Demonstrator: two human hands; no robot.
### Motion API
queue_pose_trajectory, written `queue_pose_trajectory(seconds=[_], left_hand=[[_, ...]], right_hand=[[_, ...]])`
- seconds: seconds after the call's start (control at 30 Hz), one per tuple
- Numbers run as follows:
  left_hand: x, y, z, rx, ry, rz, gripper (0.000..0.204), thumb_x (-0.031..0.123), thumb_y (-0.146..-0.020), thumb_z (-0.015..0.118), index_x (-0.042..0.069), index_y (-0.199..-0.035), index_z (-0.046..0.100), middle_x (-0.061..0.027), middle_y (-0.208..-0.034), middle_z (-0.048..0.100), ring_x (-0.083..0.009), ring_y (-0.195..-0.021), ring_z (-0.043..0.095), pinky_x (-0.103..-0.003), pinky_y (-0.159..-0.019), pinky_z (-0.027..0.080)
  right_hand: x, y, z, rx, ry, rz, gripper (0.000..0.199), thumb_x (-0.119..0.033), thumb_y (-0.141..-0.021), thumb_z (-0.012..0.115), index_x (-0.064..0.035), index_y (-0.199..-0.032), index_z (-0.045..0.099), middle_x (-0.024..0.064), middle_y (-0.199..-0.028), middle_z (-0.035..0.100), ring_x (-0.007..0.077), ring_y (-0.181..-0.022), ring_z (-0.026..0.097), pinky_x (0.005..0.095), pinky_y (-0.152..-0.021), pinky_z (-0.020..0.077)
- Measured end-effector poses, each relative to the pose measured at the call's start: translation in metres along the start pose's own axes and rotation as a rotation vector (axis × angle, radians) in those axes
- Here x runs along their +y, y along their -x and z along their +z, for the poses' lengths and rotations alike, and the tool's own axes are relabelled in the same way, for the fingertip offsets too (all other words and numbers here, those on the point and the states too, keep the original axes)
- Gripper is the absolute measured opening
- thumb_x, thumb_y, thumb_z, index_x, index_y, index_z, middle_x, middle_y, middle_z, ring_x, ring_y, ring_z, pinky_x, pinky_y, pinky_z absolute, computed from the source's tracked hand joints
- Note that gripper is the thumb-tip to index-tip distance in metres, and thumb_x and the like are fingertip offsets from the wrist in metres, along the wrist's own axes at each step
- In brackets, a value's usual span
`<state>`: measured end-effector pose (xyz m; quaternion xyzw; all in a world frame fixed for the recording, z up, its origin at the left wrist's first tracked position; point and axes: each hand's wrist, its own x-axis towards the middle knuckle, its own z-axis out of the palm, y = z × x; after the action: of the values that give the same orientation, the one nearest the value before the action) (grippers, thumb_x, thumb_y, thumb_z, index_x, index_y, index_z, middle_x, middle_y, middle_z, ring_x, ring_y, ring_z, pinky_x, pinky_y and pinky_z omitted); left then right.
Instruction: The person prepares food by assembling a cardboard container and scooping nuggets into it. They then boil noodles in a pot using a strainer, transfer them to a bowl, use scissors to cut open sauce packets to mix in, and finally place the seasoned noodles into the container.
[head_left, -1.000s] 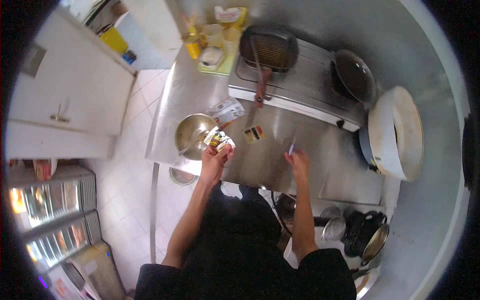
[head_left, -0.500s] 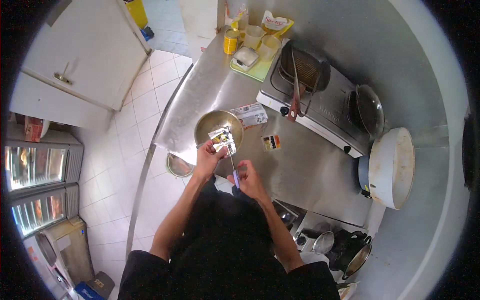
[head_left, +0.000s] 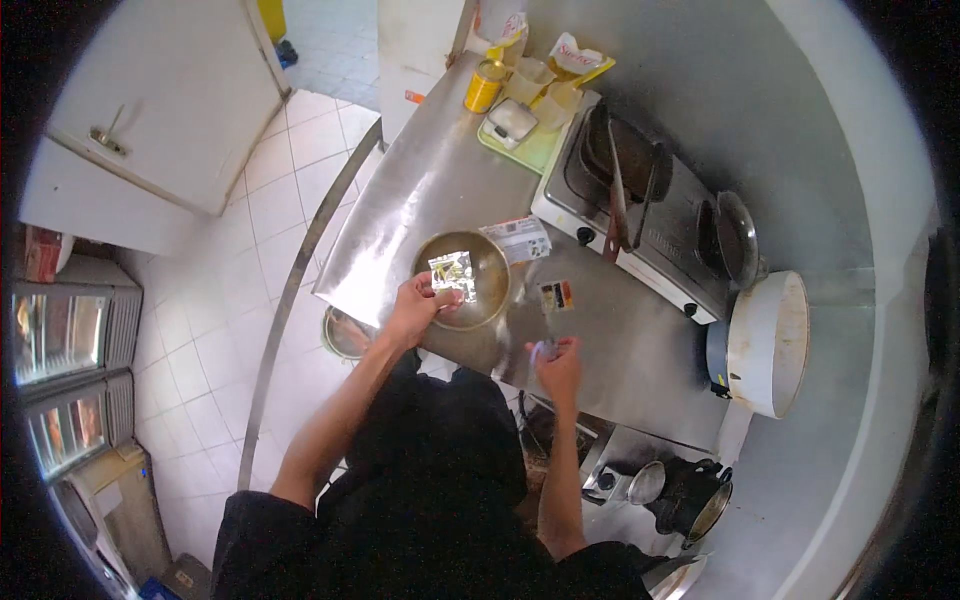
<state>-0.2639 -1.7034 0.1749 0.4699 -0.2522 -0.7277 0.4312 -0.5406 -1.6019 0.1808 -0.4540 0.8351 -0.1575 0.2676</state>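
Note:
My left hand (head_left: 414,308) pinches a shiny foil sachet (head_left: 453,274) by its lower corner. The sachet is above a round metal bowl (head_left: 494,272) near the counter's front edge. To the right of the bowl, my right hand (head_left: 561,370) is closed around the purple handle of a small knife (head_left: 543,350); its blade is blurred now and hard to make out. Another small packet (head_left: 556,296), printed dark and orange, lies on the counter just beyond my right hand. Behind the bowl lies a larger opened wrapper (head_left: 520,240).
A gas stove (head_left: 640,225) stands along the wall with a grill pan (head_left: 620,160) on it. At the back, a yellow can (head_left: 485,87) stands beside a green tray (head_left: 535,155) with plastic containers. A large white pot (head_left: 770,345) is at the right. Metal counter (head_left: 400,190) surrounds the bowl.
My right hand has moved right with the knife, away from the sachet. My left hand still holds the sachet over the bowl. The whole view has shifted slightly.

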Motion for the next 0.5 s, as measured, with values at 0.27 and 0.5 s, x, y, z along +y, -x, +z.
queue_pose_trajectory(seconds=[0.27, 0.5], left_hand=[[0.023, -0.018, 0.002, -0.029, -0.198, 0.07, 0.026, -0.001, -0.086, 0.07, -0.003, -0.11, 0.06, -0.0086, -0.096, 0.07, -0.0143, -0.081, 0.068, -0.027, -0.072, 0.059], [0.004, -0.032, 0.004, -0.103, -0.271, 0.035, 0.027, -0.005, -0.084, 0.07, -0.005, -0.109, 0.06, -0.0105, -0.098, 0.07, -0.0151, -0.081, 0.068, -0.029, -0.073, 0.061]], right_hand=[[-0.045, -0.049, -0.003, 0.092, -0.182, -0.137, 0.03, -0.021, -0.091, 0.064, -0.0019, -0.115, 0.067, 0.0207, -0.103, 0.07, 0.0326, -0.09, 0.068, 0.038, -0.077, 0.0525], [-0.113, -0.067, 0.063, 0.014, -0.266, -0.705, 0.019, -0.017, -0.093, 0.063, -0.0023, -0.101, 0.071, 0.0087, -0.079, 0.071, 0.0174, -0.067, 0.065, 0.0331, -0.062, 0.0491]])
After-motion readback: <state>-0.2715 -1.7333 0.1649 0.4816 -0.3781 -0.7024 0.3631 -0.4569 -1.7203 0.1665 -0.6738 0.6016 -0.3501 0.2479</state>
